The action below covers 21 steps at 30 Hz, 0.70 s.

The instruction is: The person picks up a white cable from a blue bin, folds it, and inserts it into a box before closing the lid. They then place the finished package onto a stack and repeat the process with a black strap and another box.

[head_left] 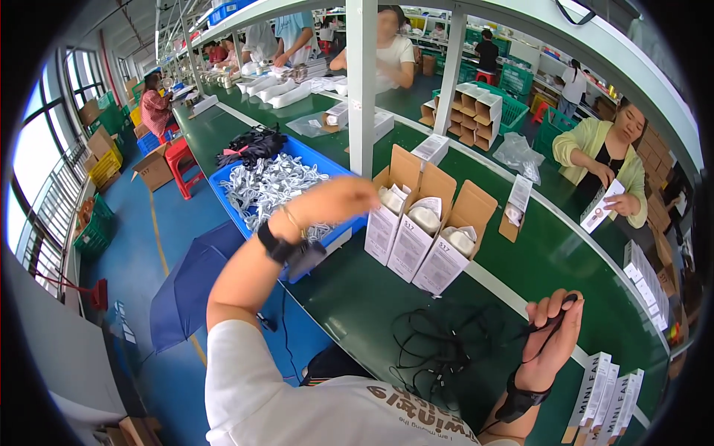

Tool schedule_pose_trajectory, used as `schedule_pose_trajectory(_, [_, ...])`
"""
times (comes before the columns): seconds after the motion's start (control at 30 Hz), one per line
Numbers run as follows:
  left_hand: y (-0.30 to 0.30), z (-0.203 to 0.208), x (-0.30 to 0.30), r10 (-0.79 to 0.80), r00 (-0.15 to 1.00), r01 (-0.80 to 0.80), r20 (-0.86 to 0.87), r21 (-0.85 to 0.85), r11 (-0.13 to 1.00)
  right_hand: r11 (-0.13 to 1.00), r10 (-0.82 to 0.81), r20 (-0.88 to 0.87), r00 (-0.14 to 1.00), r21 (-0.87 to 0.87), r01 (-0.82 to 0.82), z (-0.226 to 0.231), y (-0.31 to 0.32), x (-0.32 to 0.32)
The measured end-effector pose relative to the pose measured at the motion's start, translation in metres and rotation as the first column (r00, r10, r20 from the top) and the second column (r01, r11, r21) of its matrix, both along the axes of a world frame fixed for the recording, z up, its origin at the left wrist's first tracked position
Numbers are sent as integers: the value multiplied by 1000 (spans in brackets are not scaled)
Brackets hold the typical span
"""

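My left hand (pixel 343 199) reaches across to the leftmost of three open white boxes, its fingertips by that box's raised brown flap. Motion smears the fingers, and whether they hold anything does not show. Each box, the left (pixel 381 227), the middle (pixel 413 245) and the right (pixel 443 269), stands upright with something white and rounded in its mouth. Raised at the right, my right hand (pixel 552 331) pinches a black cord (pixel 549 325) between thumb and fingers. A loose tangle of black cords (pixel 439 349) lies on the green table (pixel 335 297) between my arms.
A blue tray (pixel 223 186) holds many grey-white cables (pixel 260 186) and a black bundle (pixel 253 143). White cartons (pixel 606 394) stand at the lower right. A metal post (pixel 361 89) rises behind the boxes. Across the table, a co-worker (pixel 610 160) holds a white box.
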State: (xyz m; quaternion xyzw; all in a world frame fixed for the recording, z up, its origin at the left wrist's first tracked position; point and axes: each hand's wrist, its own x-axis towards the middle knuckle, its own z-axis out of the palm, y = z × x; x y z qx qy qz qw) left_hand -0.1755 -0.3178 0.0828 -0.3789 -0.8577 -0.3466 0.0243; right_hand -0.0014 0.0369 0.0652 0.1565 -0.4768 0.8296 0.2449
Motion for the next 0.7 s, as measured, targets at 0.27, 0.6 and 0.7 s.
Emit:
schedule_pose_trajectory(0.27, [-48, -92, -135, 296, 885, -434, -359, -412, 801, 949, -28, 38, 999, 314, 14, -9, -3, 10])
schedule_pose_trajectory(0.6, [-30, -88, -98, 420, 778, -607, -468, -383, 696, 857, -151, 148, 977, 512, 55, -3, -12, 8])
schedule_pose_trajectory(0.7, [-59, -63, -86, 441, 697, -674, -565, -309, 671, 804, -74, 127, 989, 595, -16, -6, -11, 7])
